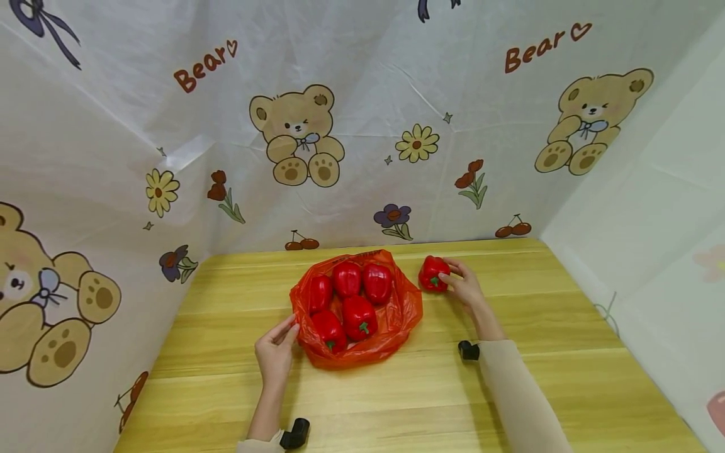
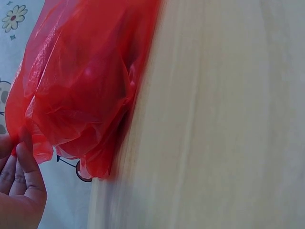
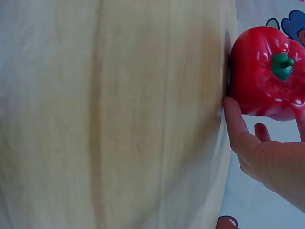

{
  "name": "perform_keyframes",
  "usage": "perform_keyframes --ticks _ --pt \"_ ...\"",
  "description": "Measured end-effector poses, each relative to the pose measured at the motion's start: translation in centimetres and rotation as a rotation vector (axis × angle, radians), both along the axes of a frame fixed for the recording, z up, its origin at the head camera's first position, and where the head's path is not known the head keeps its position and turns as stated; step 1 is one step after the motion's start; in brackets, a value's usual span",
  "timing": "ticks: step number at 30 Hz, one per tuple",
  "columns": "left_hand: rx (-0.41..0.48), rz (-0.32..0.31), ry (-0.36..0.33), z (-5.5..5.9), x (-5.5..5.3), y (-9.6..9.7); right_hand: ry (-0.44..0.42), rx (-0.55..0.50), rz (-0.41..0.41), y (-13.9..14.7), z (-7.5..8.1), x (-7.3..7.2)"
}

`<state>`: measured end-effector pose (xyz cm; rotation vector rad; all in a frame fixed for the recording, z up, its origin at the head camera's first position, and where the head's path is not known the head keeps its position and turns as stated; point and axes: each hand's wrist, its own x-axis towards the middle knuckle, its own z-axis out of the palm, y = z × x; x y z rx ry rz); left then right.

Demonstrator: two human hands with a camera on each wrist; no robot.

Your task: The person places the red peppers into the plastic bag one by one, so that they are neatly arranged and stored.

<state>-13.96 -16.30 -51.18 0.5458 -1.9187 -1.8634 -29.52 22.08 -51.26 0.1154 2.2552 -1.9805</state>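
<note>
A thin red plastic bag stands on the table with its mouth spread wide. Several glossy red bell peppers lie inside it, some showing green stems. My left hand pinches the left rim of the bag between thumb and fingers; the left wrist view shows the bag's crumpled side beside that hand. Right of the bag, one more red bell pepper is in my right hand, thumb and fingers on either side of it. Its green stem shows clearly in the right wrist view.
The wood-grain table is backed by a white cloth printed with bears and flowers, which also hangs at the left. Each wrist carries a black device. A thin pale cord hangs by the table's right edge.
</note>
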Motion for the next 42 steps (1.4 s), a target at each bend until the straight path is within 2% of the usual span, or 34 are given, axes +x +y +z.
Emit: perform_keyframes --ticks 8,16,20,25,28,33,42 --pt "0.001 -0.024 0.015 -0.1 -0.1 0.0 -0.009 -0.008 -0.026 0.1 -0.3 0.0" --pt "0.002 -0.006 -0.012 0.1 0.1 0.2 -0.005 -0.009 -0.043 0.2 -0.4 0.1" --pt "0.009 0.000 -0.017 0.1 0.0 0.2 0.009 -0.010 -0.056 0.2 0.4 0.6" --pt "0.024 0.006 -0.006 0.1 0.0 0.2 0.054 -0.066 -0.042 0.0 2.3 1.6" --pt "0.023 0.004 -0.006 0.1 0.1 0.2 0.093 -0.100 -0.005 -0.5 3.5 2.6" --pt "0.017 -0.009 -0.006 0.1 0.1 0.1 0.132 -0.095 0.110 -2.0 5.4 4.6" --pt "0.034 0.009 0.022 0.1 0.1 0.1 0.131 -0.041 0.310 -4.9 6.2 6.6"
